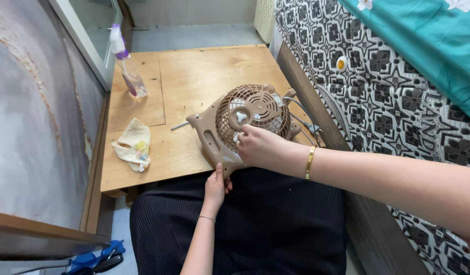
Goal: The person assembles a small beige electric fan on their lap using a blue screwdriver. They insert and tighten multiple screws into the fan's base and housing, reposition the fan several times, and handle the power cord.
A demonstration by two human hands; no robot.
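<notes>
A small brown box fan (245, 119) with a round grille lies tilted at the near edge of a low wooden table (194, 76). My left hand (216, 186) grips the fan's lower corner from below, thumb on its front face. My right hand (260, 146), with a gold bangle on the wrist, rests on the lower part of the grille, fingers pressed against it. The fan's grey cord (304, 122) trails off to the right behind it.
A folded cream cloth (134, 144) lies on the table's left side. A clear spray bottle (127, 63) with a purple collar stands at the far left. A patterned mattress with a teal sheet (398, 66) borders the right. A thin grey rod (180, 125) lies beside the fan.
</notes>
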